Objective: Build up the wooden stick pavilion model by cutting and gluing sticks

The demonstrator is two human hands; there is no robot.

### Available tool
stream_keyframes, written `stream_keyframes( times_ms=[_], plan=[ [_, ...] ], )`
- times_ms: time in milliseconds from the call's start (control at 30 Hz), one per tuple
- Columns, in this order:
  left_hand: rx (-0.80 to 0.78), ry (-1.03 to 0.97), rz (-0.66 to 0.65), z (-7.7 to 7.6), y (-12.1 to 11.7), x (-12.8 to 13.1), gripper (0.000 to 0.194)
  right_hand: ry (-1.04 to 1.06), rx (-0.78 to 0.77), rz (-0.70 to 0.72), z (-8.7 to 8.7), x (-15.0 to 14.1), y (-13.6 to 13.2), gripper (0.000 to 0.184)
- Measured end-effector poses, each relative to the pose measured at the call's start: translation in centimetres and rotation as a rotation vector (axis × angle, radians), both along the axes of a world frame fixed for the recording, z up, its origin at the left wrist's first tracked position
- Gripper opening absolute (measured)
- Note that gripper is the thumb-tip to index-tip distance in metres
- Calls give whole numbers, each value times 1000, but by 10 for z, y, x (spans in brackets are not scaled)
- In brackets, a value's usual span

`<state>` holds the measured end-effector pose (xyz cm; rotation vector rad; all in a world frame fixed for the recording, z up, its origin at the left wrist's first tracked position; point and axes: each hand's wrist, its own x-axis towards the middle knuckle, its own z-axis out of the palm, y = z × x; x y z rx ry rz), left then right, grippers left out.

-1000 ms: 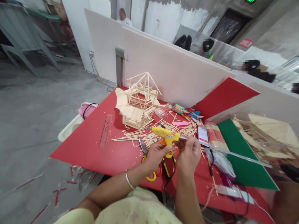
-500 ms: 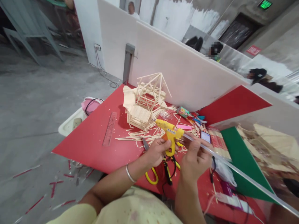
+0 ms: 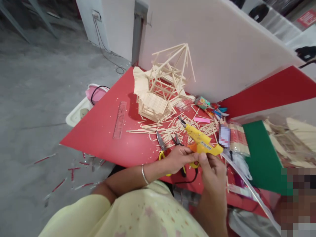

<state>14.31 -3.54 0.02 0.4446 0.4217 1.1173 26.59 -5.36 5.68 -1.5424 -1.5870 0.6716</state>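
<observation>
A yellow hot glue gun (image 3: 203,141) is held over the near part of the red table, its nozzle pointing up and left. My left hand (image 3: 179,159) grips it near the orange trigger. The fingers of my right hand (image 3: 214,172) close around the gun's handle and rear underside, partly hiding the handle. From the gun's back end a long clear glue stick (image 3: 249,184) slants down to the right. Scissors (image 3: 161,141) and pliers (image 3: 176,139) lie beside my left hand. Beyond them stands a small house model (image 3: 154,102) made of thin wooden sticks, with an open-framed roof.
Loose wooden sticks (image 3: 170,131) are scattered before the model. A clear ruler (image 3: 119,120) lies at left on the red table (image 3: 98,135). A phone (image 3: 224,136), packaged sticks (image 3: 239,138) and a green board (image 3: 260,158) are at right. A white partition (image 3: 209,42) stands behind.
My right hand has moved from the glue stick onto the glue gun. The gun has come nearer and turned more diagonal. The view has tilted down.
</observation>
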Motion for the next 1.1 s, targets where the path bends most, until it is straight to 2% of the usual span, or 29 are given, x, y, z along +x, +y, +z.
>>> stream_keyframes(
  times_ms=[100, 200, 233, 367, 533, 600, 733, 900, 1100],
  plan=[
    [11, 96, -10, 1, -3, 0, 55, 64, -15, -8, -4, 4, -2, 32],
    [79, 207, -32, 8, -10, -6, 54, 106, 3, -51, -6, 5, 1, 32],
    [110, 249, -8, 11, -12, -11, 51, 130, 12, -59, -7, 6, 3, 32],
    [206, 529, 242, 14, -14, -40, 27, 346, -12, -83, -10, 16, 17, 38],
    [255, 1055, 566, -2, 4, -102, 14, 436, -73, -42, -16, 26, 33, 44],
    [254, 1250, 627, -10, 10, -126, 10, 424, -71, -20, -17, 26, 38, 47],
    [319, 1523, 638, -25, 17, -155, 16, 378, -66, 14, -14, 22, 50, 47],
    [361, 1676, 577, -42, 25, -159, 19, 291, -34, 63, -17, 21, 71, 44],
    [352, 1630, 625, -60, 32, -158, 19, 117, 56, -5, -50, 20, 86, 41]
  ],
)
